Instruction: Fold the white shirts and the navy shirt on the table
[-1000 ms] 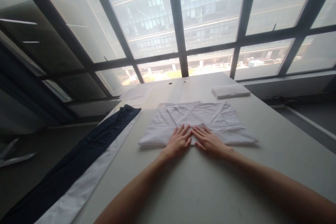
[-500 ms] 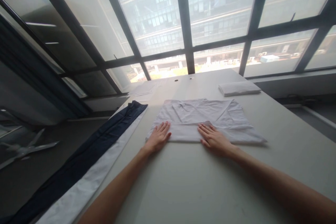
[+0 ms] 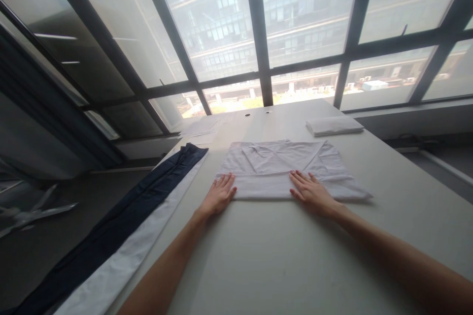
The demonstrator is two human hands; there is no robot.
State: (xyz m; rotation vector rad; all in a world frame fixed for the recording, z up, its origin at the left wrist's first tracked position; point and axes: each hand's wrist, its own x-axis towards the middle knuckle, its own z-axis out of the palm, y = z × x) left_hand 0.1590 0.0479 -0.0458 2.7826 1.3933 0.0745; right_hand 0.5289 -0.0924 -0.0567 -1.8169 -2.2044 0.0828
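A white garment [image 3: 281,157] lies on the table in front of me, with a flat band of cloth turned up along its near edge. Wrinkles cross its far part, and its right end tapers to a corner. My left hand [image 3: 219,194] rests flat on the left end of the band, fingers stretched forward. On the band right of its middle lies my right hand [image 3: 311,192], palm down with the fingers out. Neither hand grasps the cloth.
A folded white cloth [image 3: 334,125] sits at the table's far right. Dark blue fabric [image 3: 121,216] and white fabric [image 3: 114,263] lie along the left edge of the white table [image 3: 258,256]. Papers [image 3: 199,128] are at the far left, before tall windows [image 3: 218,19].
My right hand has slid to the right along the turned-up band. My left hand has shifted slightly left, so the hands are farther apart. The camera view has moved a little.
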